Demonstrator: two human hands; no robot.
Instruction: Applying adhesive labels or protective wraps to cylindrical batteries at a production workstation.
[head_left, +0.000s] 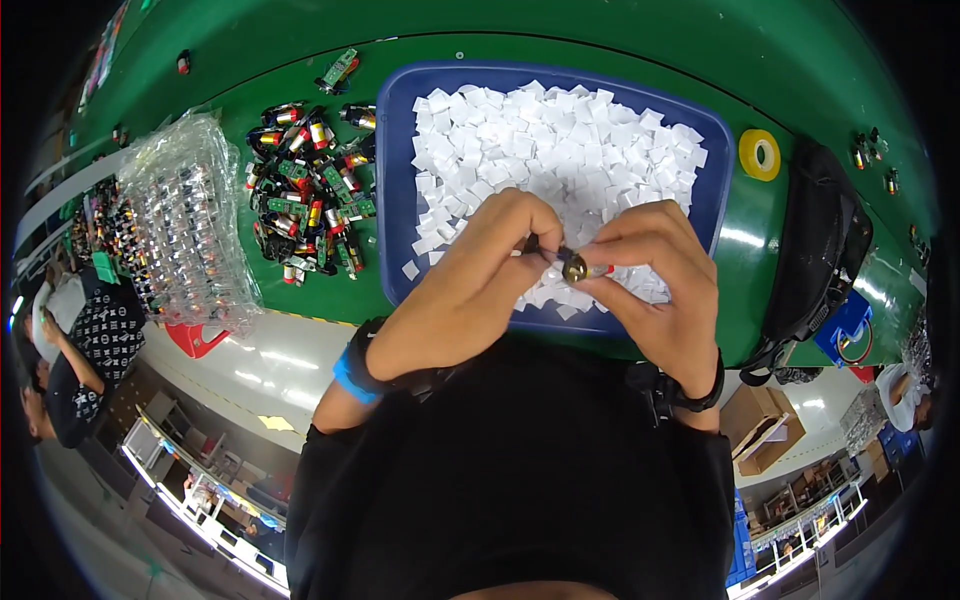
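Over the front of a blue tray (396, 150), both hands meet at a small part with a round brass-coloured end (574, 268). My right hand (665, 275) pinches it between thumb and fingers, and a bit of red shows beside the fingertips. From the other side, the closed fingers of my left hand (475, 270) grip a dark piece at the same part; its exact shape is hidden. Beneath the hands, the tray holds a heap of small white squares (540, 135). Left of the tray lies a pile of small circuit-board assemblies (310, 190) with red, gold and black cylinders.
A clear plastic blister tray (185, 220) of parts sits at the far left on the green table (640, 45). On the right are a yellow tape roll (749, 150) and a black bag (805, 235). Below stands a cardboard box (760, 425). Other people are at both sides.
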